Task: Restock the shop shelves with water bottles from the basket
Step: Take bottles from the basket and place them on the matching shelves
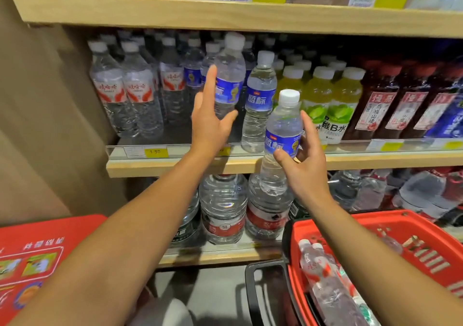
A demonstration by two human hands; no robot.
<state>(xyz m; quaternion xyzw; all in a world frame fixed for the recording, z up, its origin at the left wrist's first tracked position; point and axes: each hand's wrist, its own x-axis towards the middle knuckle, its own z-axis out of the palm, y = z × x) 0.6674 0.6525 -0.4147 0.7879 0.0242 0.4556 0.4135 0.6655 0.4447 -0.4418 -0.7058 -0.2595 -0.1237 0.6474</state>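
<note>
Fingers of the right hand [304, 167] curl round a blue-labelled water bottle [281, 137], thumb on the label in front and the other fingertips behind, so it is carried upright in front of the middle shelf's edge. Down beside that forearm sits the red basket [416, 235], with more clear bottles [325, 283] lying inside, some red-labelled. Further in, the left hand [209, 117] is spread, fingers straight; its forefinger and thumb frame a second blue-labelled bottle [229, 75] that looks raised above its neighbours, though whether the hand bears it or only steadies it cannot be told. Just to the right a third blue-labelled bottle [259, 102] stands at the front of the middle shelf [160, 167], and between these two shows a dark gap, probably where the carried bottle goes. Behind and left stand red-labelled waters [122, 90]; to the right, green drinks [323, 100]. As for handling, these full bottles look moderately heavy, thin-walled and ribbed, likely to give under a hard squeeze and smooth enough to slip; the label band at mid-body seems the firmest hold, keeping the cap up and the base free to set down.
</note>
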